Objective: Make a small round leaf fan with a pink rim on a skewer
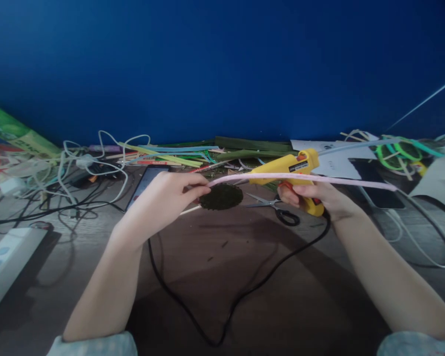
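Observation:
My left hand [170, 195] is closed, pinching the left end of a long pale pink strip [300, 179] that runs off to the right. My right hand [319, 198] grips the handle of a yellow hot glue gun [285, 165], whose nozzle points left just above the strip. A glue stick pokes out of the gun's back. The gun's black cord [244, 291] loops down across the table. Below the nozzle a round dark green disc [221, 197] lies flat on the wooden table [282, 277].
Scissors [278, 210] lie right of the disc. A phone [144, 185] rests behind my left hand. Coloured strips and green leaves [193, 153] pile along the blue wall. White cables [81, 168] and a power strip [7, 257] occupy the left; papers, a dark phone and green rings [400, 151] the right.

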Demonstrator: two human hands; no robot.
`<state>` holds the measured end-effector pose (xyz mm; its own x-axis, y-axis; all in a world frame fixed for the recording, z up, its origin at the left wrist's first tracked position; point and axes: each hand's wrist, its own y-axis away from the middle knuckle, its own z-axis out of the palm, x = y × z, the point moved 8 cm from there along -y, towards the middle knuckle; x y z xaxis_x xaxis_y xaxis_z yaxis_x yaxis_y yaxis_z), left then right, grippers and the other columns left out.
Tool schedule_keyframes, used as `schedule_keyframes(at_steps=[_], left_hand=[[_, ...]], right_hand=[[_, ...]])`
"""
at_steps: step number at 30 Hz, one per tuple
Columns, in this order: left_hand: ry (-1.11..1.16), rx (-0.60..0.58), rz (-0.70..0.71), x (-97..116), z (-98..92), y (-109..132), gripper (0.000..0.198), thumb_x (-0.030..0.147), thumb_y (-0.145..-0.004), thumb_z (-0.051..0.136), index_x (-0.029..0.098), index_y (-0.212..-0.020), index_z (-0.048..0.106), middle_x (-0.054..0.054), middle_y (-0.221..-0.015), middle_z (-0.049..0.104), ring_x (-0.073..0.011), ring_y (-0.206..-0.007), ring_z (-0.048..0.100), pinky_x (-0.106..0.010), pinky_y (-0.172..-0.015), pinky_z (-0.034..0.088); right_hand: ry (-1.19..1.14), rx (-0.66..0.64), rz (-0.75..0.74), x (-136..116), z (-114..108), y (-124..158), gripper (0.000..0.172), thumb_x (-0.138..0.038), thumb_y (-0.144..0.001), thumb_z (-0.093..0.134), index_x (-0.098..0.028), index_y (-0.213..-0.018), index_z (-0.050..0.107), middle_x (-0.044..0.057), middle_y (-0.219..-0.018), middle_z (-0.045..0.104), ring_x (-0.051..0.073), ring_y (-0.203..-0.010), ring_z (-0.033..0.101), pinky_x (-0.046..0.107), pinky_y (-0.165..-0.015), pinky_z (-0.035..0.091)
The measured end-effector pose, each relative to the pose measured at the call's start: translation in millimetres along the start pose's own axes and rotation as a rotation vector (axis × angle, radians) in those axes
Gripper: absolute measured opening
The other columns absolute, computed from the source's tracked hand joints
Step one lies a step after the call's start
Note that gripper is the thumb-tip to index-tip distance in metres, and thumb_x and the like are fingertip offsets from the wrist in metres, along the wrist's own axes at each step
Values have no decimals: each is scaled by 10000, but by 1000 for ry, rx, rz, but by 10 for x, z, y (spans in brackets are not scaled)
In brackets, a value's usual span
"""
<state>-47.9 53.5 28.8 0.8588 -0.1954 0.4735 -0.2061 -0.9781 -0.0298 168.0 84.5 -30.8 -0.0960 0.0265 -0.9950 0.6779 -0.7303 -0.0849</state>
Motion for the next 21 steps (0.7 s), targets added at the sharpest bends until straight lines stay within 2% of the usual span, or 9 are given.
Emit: schedule_keyframes(at_steps=[7,21], left_hand=[[-21,-2,-1,27,-30,4,247,394,-830,494,249,-873,688,32,-789,705,-129,-596,586,-221,-591,396],[-50,19,-3,10,-64,-4,244,396,-820,499,253,-869,691,41,-740,697,-121,-574,573,-217,-579,382]], right_hand=[[-50,24,-2,-3,-3,12,157,-318,-805,549,-167,-851,545,-27,-578,449,95,-506,393,263,-462,254],[-67,18,-9,1,-15,13,134,-297,-802,548,-168,-837,546,-28,-569,421,100,-507,380,255,-455,275]])
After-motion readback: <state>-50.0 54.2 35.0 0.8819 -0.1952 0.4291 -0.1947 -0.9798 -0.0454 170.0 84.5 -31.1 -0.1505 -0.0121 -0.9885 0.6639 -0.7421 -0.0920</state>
